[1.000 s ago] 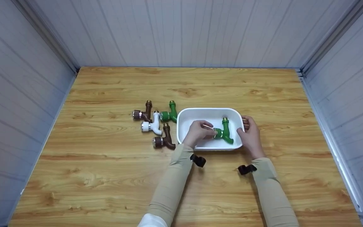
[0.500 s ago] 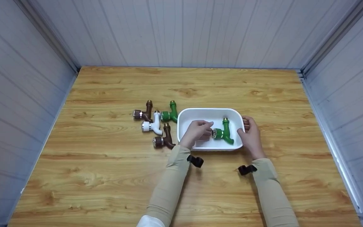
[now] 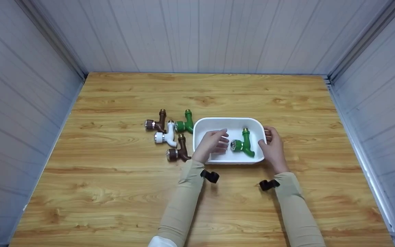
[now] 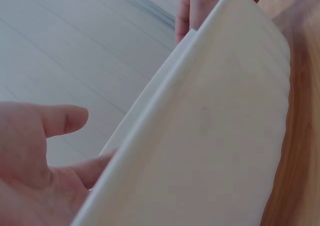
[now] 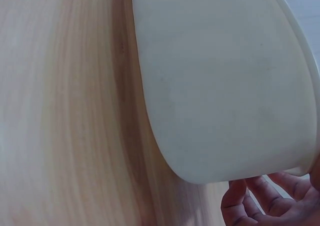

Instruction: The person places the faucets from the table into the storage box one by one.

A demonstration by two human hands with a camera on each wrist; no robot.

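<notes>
Right hand (image 3: 272, 149) gripped white tray (image 3: 227, 118) by right end, right of frame centre, apparently for steadiness. Left hand (image 3: 213, 143): fingers loose, nothing held, just beside green tap (image 3: 247, 144) lying inside tray.

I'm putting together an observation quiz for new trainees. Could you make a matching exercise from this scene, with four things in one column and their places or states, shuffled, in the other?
Things:
1. White tap
2. Left hand
3. White tub
4. Right hand

Places or states:
A. contains one green tap
B. grips the tub's right end
C. has its fingers within the tub, holding nothing
D. lies between two brown taps

Pairs: 1-D, 2-C, 3-A, 4-B
</notes>
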